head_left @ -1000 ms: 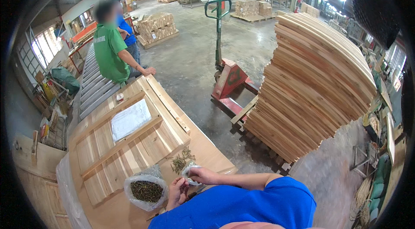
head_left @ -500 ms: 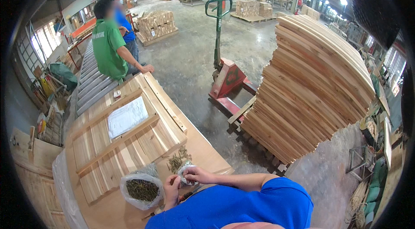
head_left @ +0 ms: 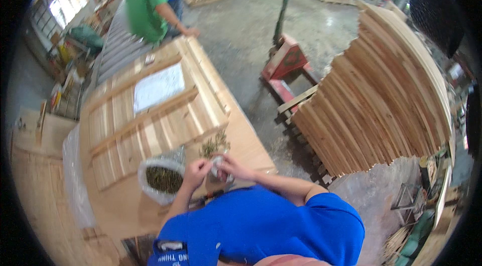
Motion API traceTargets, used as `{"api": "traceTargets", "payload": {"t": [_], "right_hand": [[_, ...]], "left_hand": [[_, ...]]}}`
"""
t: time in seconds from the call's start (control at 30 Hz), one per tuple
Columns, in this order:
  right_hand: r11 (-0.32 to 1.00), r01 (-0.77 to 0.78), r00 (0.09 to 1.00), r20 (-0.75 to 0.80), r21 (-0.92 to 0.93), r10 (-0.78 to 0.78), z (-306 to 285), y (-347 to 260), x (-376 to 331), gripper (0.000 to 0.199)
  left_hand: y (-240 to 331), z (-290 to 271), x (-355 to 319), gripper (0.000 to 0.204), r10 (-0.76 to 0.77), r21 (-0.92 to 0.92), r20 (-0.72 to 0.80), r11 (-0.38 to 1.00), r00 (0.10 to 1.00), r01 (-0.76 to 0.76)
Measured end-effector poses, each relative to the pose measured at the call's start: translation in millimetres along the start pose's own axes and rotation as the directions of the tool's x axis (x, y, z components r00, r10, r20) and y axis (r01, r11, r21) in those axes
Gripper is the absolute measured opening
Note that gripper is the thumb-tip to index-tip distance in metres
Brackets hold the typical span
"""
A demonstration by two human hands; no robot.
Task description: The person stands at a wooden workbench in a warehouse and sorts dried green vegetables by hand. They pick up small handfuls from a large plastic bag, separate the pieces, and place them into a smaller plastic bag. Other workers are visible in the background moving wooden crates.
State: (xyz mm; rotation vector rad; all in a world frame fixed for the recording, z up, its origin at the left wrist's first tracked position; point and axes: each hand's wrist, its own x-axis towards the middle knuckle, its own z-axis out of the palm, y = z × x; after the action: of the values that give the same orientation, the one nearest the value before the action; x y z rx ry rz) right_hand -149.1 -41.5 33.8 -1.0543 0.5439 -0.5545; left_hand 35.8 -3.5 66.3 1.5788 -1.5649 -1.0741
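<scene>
My right hand (head_left: 232,166) is closed round a small clear plastic bag (head_left: 217,163). Close beside it, my left hand (head_left: 197,171) has its fingers pinched together at the bag's left side; whatever lies in the pinch is too small to make out. Just beyond the hands, a loose heap of thin brass-coloured screws (head_left: 215,145) lies on the tabletop. To the left stands a larger clear bag (head_left: 145,188), open at the top and full of the same dark yellowish pieces.
A slatted wooden panel (head_left: 165,130) with a paper sheet (head_left: 159,88) on it covers much of the table (head_left: 246,145). A co-worker in green (head_left: 145,5) leans at its far end by a roller conveyor (head_left: 114,50). Right stand a red pallet jack (head_left: 285,60) and stacked boards (head_left: 381,95).
The head view has tilted down, showing more of my shirt. My left hand has drawn slightly apart from my right, which keeps hold of the small bag.
</scene>
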Motion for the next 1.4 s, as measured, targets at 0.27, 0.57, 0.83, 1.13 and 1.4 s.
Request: {"api": "traceTargets", "payload": {"t": [0.27,0.57,0.83,1.13,1.4], "right_hand": [[0.467,0.203,0.974,0.131,-0.861,-0.183,-19.4,-12.8,-12.4,0.013],[-0.074,0.087,0.996,0.086,-0.993,0.015,-21.8,6.5,-2.4,0.022],[-0.115,0.048,0.998,0.052,-0.992,-0.034,-24.7,22.6,2.8,0.018],[0.202,0.281,0.926,0.210,-0.938,-0.314,-14.6,5.5,26.0,0.014],[0.026,0.824,0.561,0.809,-0.566,-0.175,106.1,-6.3,114.3,0.026]], "left_hand": [[11.8,-9.1,53.3,0.030,0.030,0.636,0.027,0.770,0.999,-0.040],[-17.6,-4.9,78.8,0.024,-0.123,0.313,0.079,0.945,0.989,0.093],[-16.7,10.2,16.0,0.025,-0.275,-0.852,0.342,0.313,0.898,0.420],[-36.2,13.9,-51.6,0.018,-0.329,-0.897,0.298,0.225,0.896,0.380],[-53.5,-0.3,-96.1,0.017,-0.464,-0.957,0.180,0.121,0.867,0.264]]}}
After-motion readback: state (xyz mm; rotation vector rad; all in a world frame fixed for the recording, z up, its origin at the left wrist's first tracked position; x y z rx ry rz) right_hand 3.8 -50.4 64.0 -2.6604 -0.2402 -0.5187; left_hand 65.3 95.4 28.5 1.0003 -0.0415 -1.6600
